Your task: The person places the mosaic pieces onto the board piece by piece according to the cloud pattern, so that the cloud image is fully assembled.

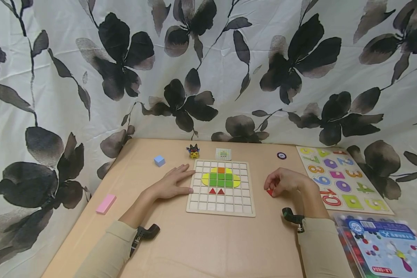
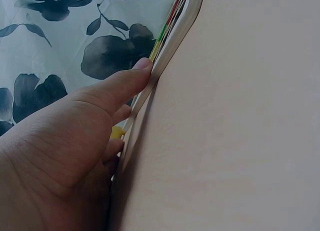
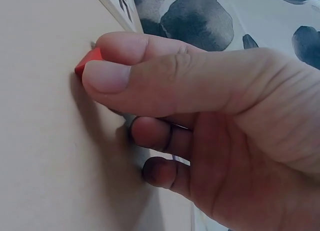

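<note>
A white grid board (image 1: 220,209) lies mid-table, bearing green squares (image 1: 221,180), yellow rounded pieces (image 1: 205,179), an orange square (image 1: 221,170) and two red triangles (image 1: 212,191). My left hand (image 1: 173,183) rests at the board's left side, fingers extended, thumb touching its edge (image 2: 172,53). To the right of the board, my right hand (image 1: 284,181) pinches a small red triangular block (image 3: 90,60) between thumb and index finger, close to the tabletop. Most of that block is hidden by the fingertips; its other fingers are curled.
Behind the board stand a small figurine (image 1: 193,151) and a pattern card (image 1: 223,154). A blue cube (image 1: 159,161) and a pink block (image 1: 105,204) lie left, a dark round disc (image 1: 281,155) back right. A number board (image 1: 347,177) and a plastic box (image 1: 385,245) occupy the right side.
</note>
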A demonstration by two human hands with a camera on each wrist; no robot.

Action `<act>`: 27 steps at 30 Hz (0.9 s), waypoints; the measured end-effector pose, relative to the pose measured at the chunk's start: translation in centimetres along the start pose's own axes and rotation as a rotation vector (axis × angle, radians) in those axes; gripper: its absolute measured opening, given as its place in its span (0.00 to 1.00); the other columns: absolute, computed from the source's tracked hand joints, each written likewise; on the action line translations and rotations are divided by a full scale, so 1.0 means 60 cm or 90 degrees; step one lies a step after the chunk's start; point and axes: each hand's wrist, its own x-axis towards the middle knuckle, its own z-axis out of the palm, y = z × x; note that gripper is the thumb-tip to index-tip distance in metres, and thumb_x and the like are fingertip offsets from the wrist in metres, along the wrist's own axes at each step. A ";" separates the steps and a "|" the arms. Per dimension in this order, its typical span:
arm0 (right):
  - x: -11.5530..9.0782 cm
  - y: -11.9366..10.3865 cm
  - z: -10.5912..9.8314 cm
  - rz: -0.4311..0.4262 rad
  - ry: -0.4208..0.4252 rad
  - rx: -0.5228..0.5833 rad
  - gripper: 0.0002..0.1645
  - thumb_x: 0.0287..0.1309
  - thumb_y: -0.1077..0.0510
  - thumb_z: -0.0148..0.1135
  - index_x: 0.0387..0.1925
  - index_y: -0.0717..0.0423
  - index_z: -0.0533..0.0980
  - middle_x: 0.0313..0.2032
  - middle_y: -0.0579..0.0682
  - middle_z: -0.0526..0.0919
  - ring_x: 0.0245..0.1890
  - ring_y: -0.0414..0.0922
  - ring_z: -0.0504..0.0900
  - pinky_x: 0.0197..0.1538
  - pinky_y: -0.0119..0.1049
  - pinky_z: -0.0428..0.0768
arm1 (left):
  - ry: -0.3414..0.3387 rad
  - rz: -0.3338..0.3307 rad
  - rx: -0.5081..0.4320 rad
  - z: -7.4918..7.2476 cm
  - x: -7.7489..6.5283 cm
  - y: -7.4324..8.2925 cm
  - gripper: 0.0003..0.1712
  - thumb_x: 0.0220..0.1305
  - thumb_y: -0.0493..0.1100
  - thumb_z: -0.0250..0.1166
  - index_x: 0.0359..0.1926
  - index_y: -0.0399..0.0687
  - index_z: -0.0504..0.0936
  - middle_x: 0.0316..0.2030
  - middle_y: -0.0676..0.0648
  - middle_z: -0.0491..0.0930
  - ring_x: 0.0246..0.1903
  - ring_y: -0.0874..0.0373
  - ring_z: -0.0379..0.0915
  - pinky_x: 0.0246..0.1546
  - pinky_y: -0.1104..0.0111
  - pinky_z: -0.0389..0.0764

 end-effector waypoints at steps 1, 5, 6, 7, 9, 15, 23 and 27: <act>0.001 0.000 0.001 0.000 0.001 -0.001 0.14 0.50 0.70 0.77 0.41 0.61 0.87 0.29 0.51 0.82 0.32 0.45 0.77 0.35 0.31 0.77 | 0.000 -0.001 -0.002 0.000 0.000 0.001 0.46 0.66 0.66 0.67 0.79 0.58 0.65 0.83 0.39 0.47 0.83 0.39 0.37 0.82 0.42 0.38; 0.003 0.001 0.002 0.001 0.010 -0.005 0.13 0.49 0.70 0.78 0.39 0.61 0.87 0.27 0.49 0.82 0.31 0.44 0.77 0.35 0.31 0.77 | 0.000 0.000 -0.008 0.000 0.000 0.002 0.46 0.66 0.66 0.68 0.79 0.57 0.65 0.83 0.38 0.47 0.83 0.40 0.37 0.82 0.43 0.37; 0.004 0.001 0.003 -0.002 0.011 -0.007 0.13 0.49 0.70 0.78 0.39 0.61 0.87 0.27 0.49 0.82 0.31 0.44 0.77 0.35 0.31 0.77 | -0.001 0.000 -0.008 0.000 0.000 0.002 0.46 0.67 0.66 0.68 0.79 0.57 0.65 0.83 0.38 0.47 0.83 0.40 0.37 0.82 0.43 0.37; 0.004 0.001 0.004 -0.002 0.012 -0.009 0.13 0.49 0.70 0.78 0.38 0.61 0.87 0.27 0.49 0.82 0.30 0.44 0.77 0.35 0.31 0.77 | 0.000 0.000 -0.008 0.000 0.001 0.002 0.46 0.67 0.65 0.68 0.79 0.56 0.65 0.83 0.38 0.47 0.83 0.40 0.37 0.82 0.43 0.37; 0.005 0.001 0.005 -0.004 0.013 -0.012 0.12 0.49 0.70 0.78 0.38 0.61 0.87 0.26 0.49 0.81 0.30 0.44 0.77 0.35 0.31 0.76 | 0.001 0.002 -0.005 0.001 0.001 0.002 0.46 0.67 0.65 0.68 0.79 0.56 0.65 0.83 0.38 0.48 0.83 0.39 0.37 0.82 0.43 0.38; 0.008 0.001 0.008 -0.011 0.014 -0.012 0.13 0.49 0.70 0.78 0.39 0.60 0.87 0.27 0.49 0.81 0.32 0.45 0.77 0.35 0.32 0.76 | 0.003 0.002 -0.002 0.001 0.001 0.001 0.45 0.67 0.65 0.68 0.79 0.56 0.66 0.83 0.38 0.48 0.83 0.39 0.38 0.82 0.43 0.38; 0.012 0.004 0.007 -0.040 0.044 -0.020 0.11 0.50 0.72 0.75 0.37 0.62 0.85 0.29 0.54 0.84 0.33 0.46 0.77 0.36 0.32 0.76 | 0.003 -0.003 -0.002 0.001 0.002 -0.001 0.46 0.66 0.66 0.68 0.79 0.58 0.66 0.83 0.39 0.48 0.83 0.40 0.37 0.83 0.44 0.38; 0.019 0.009 0.008 -0.075 0.077 -0.011 0.09 0.51 0.72 0.75 0.35 0.65 0.83 0.30 0.59 0.85 0.31 0.46 0.77 0.35 0.30 0.76 | 0.002 -0.003 -0.003 0.002 0.002 -0.004 0.46 0.66 0.66 0.68 0.79 0.58 0.65 0.83 0.40 0.48 0.83 0.40 0.37 0.83 0.44 0.37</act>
